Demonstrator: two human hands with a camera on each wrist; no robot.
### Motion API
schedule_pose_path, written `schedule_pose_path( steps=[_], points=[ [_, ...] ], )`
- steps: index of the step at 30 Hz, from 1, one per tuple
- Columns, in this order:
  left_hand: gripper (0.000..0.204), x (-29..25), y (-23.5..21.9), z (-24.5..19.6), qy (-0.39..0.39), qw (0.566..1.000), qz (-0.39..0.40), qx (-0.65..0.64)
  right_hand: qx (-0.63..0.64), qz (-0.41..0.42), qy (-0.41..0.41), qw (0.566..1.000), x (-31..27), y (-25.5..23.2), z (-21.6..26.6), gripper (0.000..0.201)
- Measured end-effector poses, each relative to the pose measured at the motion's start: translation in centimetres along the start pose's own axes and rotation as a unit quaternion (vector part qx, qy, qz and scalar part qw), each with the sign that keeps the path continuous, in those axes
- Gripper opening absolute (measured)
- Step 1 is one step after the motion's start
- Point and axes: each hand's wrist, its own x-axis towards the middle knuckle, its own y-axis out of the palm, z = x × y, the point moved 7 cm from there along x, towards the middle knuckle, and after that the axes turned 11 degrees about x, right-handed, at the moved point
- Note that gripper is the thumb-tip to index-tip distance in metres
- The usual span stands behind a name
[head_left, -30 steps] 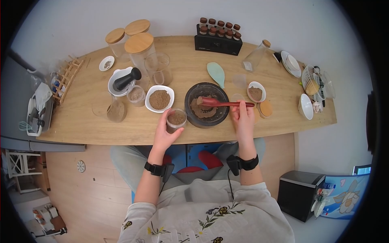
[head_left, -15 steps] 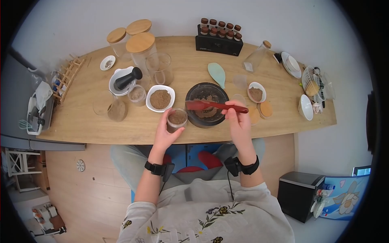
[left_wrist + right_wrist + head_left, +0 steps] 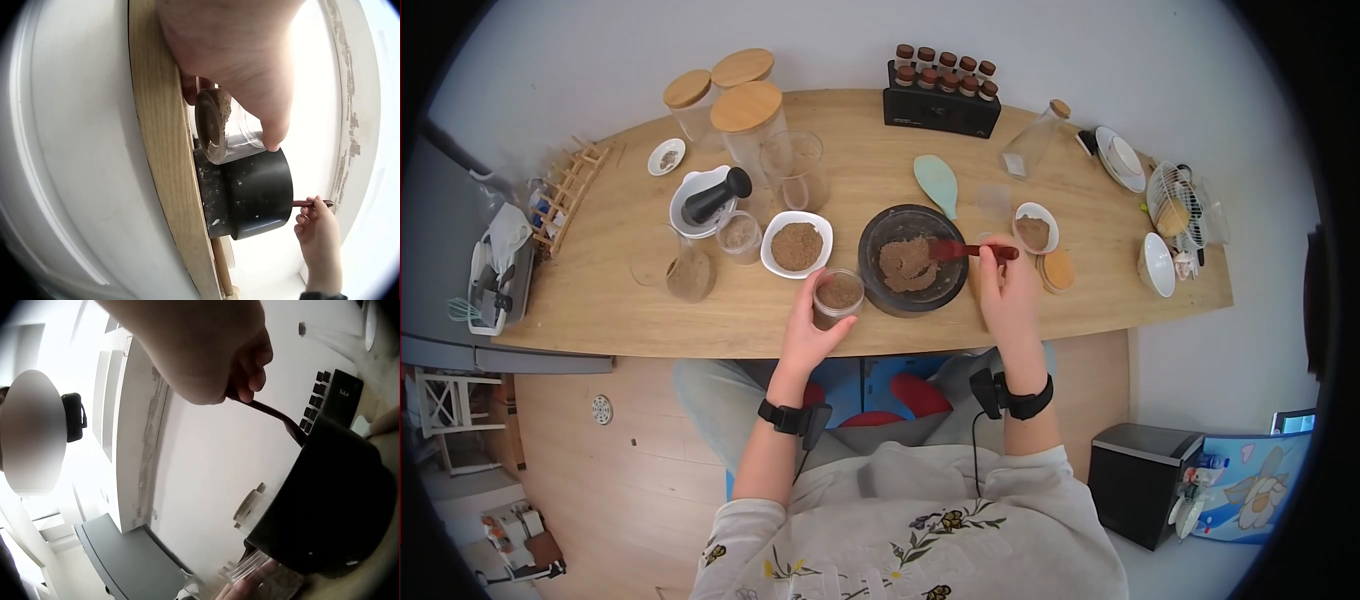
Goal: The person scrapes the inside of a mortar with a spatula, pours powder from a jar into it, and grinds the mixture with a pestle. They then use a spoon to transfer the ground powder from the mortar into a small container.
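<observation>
My left hand [image 3: 808,325] holds a clear glass jar [image 3: 838,292] of brown powder at the table's front edge, thumb on the near side. Right of it stands a black mortar [image 3: 913,304], with clumped brown powder [image 3: 908,264] inside. In my right hand [image 3: 1012,300] is a red spatula [image 3: 956,250], pinched by its handle; its blade dips inside the mortar's right rim. The left wrist view has the jar [image 3: 234,134] beside the mortar [image 3: 259,194]. From the right wrist, the spatula [image 3: 272,412] slants down to the mortar's rim, and its blade is hidden.
A white bowl of powder [image 3: 795,246] stands behind the jar, near a bowl with a black pestle [image 3: 716,195]. Behind the mortar lies a pale green spoon rest [image 3: 935,183]. To the right are a small powder bowl [image 3: 1034,229] and a wooden lid [image 3: 1058,270].
The spatula has swung over the mortar, from carrying powder to its blade lowered at the right inner side. My right hand has shifted slightly right. My left hand and the jar stay put.
</observation>
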Motion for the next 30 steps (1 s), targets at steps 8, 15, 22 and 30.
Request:
schedule_pose_path(
  steps=[8, 15, 22, 30],
  points=[
    [0.076, -0.1, 0.1, 0.3, 0.003, 1.000, 0.001, -0.010, 0.060, 0.000, 0.083, 0.995, 0.0, 1.1, -3.0, 0.012],
    [0.075, 0.0, 0.1, 0.0, -0.001, 1.000, 0.003, -0.013, 0.318, -0.065, 0.222, 0.919, -2.0, 3.3, -9.2, 0.017],
    [0.075, 0.0, 0.0, -0.1, 0.005, 1.000, -0.004, 0.003, 0.373, -0.085, 0.251, 0.889, -2.5, 3.3, -9.4, 0.016],
    [0.075, 0.0, 0.1, 0.0, 0.002, 1.000, -0.003, -0.015, 0.424, -0.119, 0.244, 0.864, -3.0, 2.5, -7.7, 0.017]
  ],
)
